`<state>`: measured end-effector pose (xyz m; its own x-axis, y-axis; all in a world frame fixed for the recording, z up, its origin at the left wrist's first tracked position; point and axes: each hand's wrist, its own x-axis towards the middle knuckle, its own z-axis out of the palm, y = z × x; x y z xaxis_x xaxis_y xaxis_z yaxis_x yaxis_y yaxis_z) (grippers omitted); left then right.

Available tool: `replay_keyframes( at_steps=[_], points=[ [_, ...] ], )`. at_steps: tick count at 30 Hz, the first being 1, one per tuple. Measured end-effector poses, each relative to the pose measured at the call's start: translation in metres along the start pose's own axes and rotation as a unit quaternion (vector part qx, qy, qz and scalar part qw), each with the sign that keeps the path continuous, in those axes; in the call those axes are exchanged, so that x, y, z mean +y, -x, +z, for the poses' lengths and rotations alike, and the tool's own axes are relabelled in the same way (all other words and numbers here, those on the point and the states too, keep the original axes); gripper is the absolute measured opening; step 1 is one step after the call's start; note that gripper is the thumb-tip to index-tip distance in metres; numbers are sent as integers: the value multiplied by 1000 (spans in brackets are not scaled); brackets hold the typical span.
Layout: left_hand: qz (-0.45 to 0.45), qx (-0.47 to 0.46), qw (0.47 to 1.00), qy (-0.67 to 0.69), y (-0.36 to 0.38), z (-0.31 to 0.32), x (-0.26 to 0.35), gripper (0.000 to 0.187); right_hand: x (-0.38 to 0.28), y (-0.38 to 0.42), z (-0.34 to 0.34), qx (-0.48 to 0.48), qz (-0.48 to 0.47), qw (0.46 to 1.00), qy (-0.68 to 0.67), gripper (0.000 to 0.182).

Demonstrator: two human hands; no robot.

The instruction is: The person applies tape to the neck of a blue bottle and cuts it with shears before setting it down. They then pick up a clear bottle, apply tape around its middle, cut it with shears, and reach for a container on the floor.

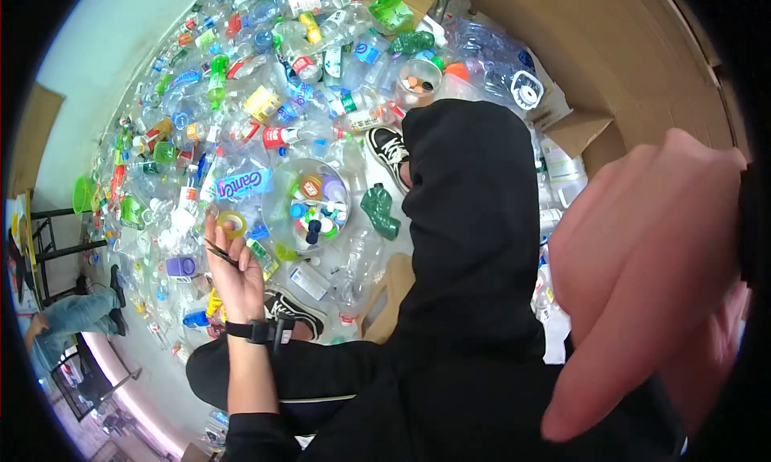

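Note:
My left hand (238, 289), palm up with a black band at its wrist, holds dark, pointed scissors (222, 254) between its fingers. Just beyond the fingertips lies a yellow tape-like ring (232, 224). A clear round tub (275, 209) with several colored bottle caps stands to the right of this hand. Looming close to the camera on the right is my right hand (642, 261); its fingers look curled, one digit points down, and whatever they hold, if anything, is hidden.
Plastic bottles (301, 133) cover the floor around my black-and-white shoes (389, 153). A second cap cup (419, 81) stands ahead, beside a large clear jug (506, 77). Cardboard (594, 44) borders the right. At far left is another person's jeans-clad leg (76, 321).

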<state>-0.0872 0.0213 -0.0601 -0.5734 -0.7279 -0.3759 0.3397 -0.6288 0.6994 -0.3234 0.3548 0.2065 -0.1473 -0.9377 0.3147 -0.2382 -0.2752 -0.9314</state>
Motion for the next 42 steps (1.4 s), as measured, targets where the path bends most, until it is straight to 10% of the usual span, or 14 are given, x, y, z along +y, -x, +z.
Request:
replay_keyframes(
  at_steps=[10,15,20,26,29,31,37,39,42],
  points=[
    [-3,5,1000,-15,-17,-1,-3,44,21,5,-14,-78,71,993,-42,37],
    [-11,-23,999,-21,-27,-18,-1,46,29,35,-19,102,158,981,-37,44],
    [-30,-40,998,-25,-33,-29,-7,49,118,178,-51,502,359,787,-33,40],
    [-60,-92,994,-25,-33,-20,-18,48,229,508,55,643,549,533,-44,28],
    [-73,-85,993,-35,-34,-18,-19,48,292,728,207,361,743,551,118,15],
    [-82,-71,994,-34,-34,-14,-19,47,254,694,257,566,712,322,-262,16],
    [-112,-109,988,-4,-38,-14,-20,47,255,585,299,424,811,350,-199,33],
    [-121,-128,984,-30,-38,-10,-24,47,299,621,307,315,803,487,-134,45],
    [-104,-109,988,-38,-37,2,-31,44,324,566,259,467,782,398,-105,73]
  ],
)
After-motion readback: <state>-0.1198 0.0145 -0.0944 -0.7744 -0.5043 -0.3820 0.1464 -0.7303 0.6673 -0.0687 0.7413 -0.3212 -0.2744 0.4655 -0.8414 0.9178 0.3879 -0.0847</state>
